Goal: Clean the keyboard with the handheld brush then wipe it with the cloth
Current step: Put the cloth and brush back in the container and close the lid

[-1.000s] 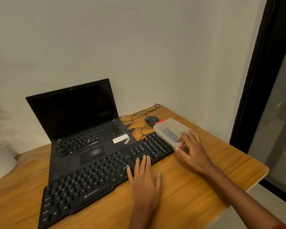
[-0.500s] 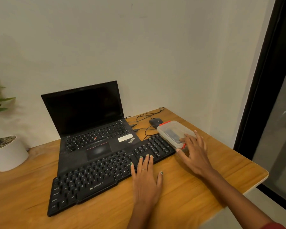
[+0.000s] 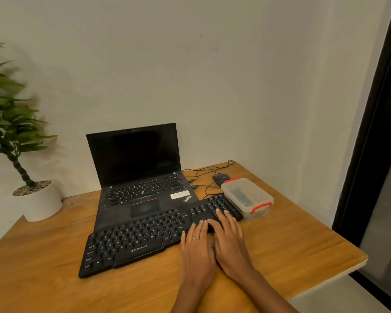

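**Both hands flat on the keyboard, no tool taken up yet**

Neither grip holds anything. The left hand (image 3: 195,251) lies flat at lower centre of the frame, fingers straight and together, tips resting on the keys at the keyboard's near edge. The right hand (image 3: 229,241) lies just beside it, touching it along the side, fingers spread a little and reaching onto the number-pad end of the keyboard (image 3: 145,236). Both palms rest on the tabletop (image 3: 291,245).

The black keyboard lies slantwise across the middle of the frame, its far edge overlapping the front of the open laptop (image 3: 140,177). Touching its right end stands a clear lidded box (image 3: 246,195) with red clips; something dark lies inside, but I cannot tell whether it is the brush or the cloth. Neither tool shows anywhere else.

By my reckoning the brushing has not begun; this looks like the setting-up step. The next move likely calls for the right hand to go up-frame to the box, release the clips and lift the lid, with the left steadying the box or the keyboard.

There is open tabletop to the right of the box and below the keyboard. The tabletop's right edge is near the box, so a lid set down there could slip off. A mouse (image 3: 221,178) and loose cables (image 3: 203,175) lie just behind the box; the potted plant (image 3: 32,193) stands well apart at the left.
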Demonstrator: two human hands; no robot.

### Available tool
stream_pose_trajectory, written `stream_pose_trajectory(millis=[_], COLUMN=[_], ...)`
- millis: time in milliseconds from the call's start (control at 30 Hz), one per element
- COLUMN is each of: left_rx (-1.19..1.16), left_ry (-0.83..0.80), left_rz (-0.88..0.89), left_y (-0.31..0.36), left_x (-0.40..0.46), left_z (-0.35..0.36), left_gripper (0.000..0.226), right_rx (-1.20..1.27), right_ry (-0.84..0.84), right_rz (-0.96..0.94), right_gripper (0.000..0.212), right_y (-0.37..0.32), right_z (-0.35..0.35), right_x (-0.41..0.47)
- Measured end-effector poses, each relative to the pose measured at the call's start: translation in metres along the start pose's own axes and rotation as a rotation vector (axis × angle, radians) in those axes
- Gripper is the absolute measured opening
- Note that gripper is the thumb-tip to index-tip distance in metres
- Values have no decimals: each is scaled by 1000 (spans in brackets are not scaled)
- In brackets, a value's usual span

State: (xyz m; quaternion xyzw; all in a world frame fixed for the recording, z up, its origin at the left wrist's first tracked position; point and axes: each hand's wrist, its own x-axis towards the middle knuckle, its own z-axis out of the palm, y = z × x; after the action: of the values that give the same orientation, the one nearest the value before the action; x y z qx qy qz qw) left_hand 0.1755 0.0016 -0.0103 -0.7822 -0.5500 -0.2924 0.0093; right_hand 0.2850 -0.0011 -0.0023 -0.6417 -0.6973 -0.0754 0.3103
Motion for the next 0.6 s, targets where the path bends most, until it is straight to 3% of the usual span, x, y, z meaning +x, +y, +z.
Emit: stream_pose_trajectory(millis=[233,367,467,600], left_rx=[66,77,22,0], left_ry=[-72,-102,-173,-174], left_rz=[-95,-78,-64,-56], left_y=[-2,-1,4,4], left_x=[-6,-7,-8,-4], left_z=[0,-2,-9,-7], left_gripper=[54,51,65,63], right_rx=[-85,-45,-28,-26], right_ry=[-169,-196,-252,-266], right_rz=[-36,-114,-133,-107], right_gripper=[48,73,83,76], right_y=[0,0,-4,-5], right_z=[3,0,-9,-6], right_x=[-3,-2,-1,1])
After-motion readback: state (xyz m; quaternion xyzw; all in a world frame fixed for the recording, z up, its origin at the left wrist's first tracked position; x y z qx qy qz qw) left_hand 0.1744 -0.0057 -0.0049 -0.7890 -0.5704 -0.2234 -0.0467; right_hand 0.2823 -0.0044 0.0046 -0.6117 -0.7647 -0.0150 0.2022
